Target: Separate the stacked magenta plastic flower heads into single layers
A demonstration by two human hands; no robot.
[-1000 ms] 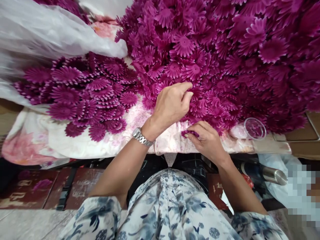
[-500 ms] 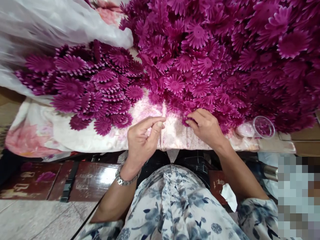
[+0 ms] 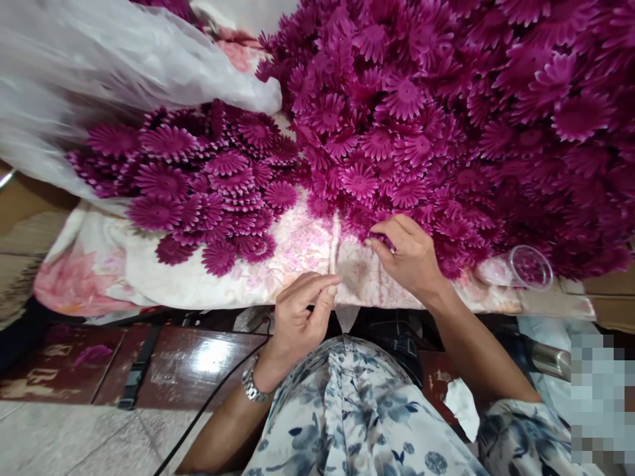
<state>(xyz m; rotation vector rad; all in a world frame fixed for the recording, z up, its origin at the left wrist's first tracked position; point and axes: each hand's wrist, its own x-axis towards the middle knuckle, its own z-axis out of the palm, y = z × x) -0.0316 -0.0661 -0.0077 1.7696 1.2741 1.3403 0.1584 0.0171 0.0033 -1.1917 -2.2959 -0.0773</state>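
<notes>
Clear cup (image 3: pixel 512 270) beside purple flowers (image 3: pixel 404 98)

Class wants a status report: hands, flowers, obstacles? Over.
Left hand at cloth edge, fingertips close. Right hand by purple flower pile, grip unclear. Plastic cup farther right.

A worker in a floral-print shirt pinches fingers of the left hand (image 3: pixel 305 314) together above a stained floral cloth (image 3: pixel 119 264), the right hand (image 3: pixel 409 254) poised beside a heap of magenta artificial flowers (image 3: pixel 407 99).
</notes>
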